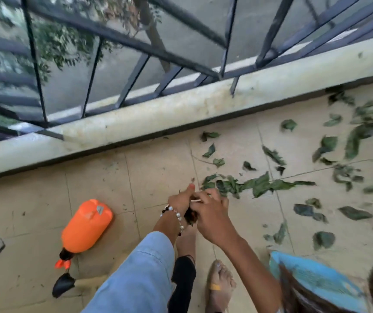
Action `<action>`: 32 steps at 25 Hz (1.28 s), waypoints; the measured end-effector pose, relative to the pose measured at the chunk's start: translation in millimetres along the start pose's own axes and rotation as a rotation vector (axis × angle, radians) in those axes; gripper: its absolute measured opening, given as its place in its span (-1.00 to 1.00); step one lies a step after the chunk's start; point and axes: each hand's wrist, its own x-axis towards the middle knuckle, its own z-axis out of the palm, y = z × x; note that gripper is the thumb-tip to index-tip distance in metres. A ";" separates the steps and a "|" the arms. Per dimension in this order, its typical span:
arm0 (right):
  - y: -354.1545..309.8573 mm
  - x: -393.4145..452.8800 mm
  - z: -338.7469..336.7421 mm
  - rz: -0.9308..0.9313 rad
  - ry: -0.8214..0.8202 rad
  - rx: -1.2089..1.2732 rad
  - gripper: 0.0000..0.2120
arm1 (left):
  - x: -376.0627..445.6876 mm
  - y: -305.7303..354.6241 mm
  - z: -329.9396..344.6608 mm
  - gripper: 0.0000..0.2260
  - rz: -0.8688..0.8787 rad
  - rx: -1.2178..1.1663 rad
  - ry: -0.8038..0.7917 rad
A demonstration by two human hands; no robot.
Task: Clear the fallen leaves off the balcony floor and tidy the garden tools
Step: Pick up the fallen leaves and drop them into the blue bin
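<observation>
A tiled balcony floor (104, 184) runs beside a railed curb. Left hand (181, 199) and right hand (210, 213) meet, fingers curled on a dark clump, perhaps gathered leaves; blur hides the grip. Loose leaves (271, 184) lie scattered to the right; an orange sprayer (86, 227) lies to the left.

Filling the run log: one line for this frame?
left hand: grips leaf bundle | right hand: on bundle | leaves: scattered on floor | orange sprayer: lying left

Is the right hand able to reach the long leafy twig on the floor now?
Probably yes: the right hand is just beside the leafy twig, nothing between, though it already pinches a thin stick.
</observation>
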 end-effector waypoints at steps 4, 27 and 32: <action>14.8 0.1 -56.5 0.087 -0.087 0.085 -0.50 | 44.8 1.5 4.5 -0.35 0.060 -0.014 0.099; 141.5 245.5 82.2 0.644 0.433 -0.099 -0.59 | 182.8 191.1 61.5 -0.55 0.057 0.729 -0.024; 150.0 241.6 92.5 0.555 0.064 -0.268 -0.66 | 187.2 176.2 69.8 -0.56 0.061 0.769 -0.034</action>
